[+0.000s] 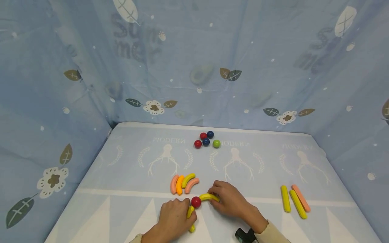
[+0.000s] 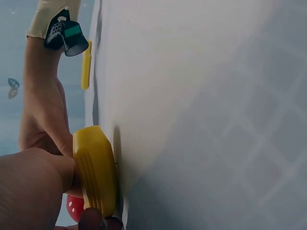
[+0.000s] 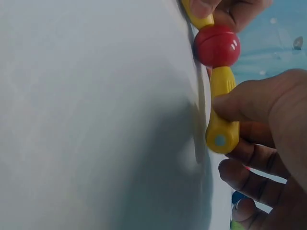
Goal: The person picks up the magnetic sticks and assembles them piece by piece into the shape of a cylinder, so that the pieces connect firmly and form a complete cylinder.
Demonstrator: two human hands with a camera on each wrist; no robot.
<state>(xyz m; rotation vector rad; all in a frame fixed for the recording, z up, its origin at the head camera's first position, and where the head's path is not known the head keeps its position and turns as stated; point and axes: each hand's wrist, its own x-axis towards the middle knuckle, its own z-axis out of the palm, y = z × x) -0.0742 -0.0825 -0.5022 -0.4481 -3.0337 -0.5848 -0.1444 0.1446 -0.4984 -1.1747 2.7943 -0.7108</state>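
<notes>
A curved yellow piece is pinched in the fingers of the right hand; another yellow piece is gripped by the left hand. Both are touched to a red ball between them, above the surface.

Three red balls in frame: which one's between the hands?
The near red ball, between left hand and right hand, each holding a yellow curved piece. The other two red balls sit farther back, with two blue balls and a green ball.
</notes>
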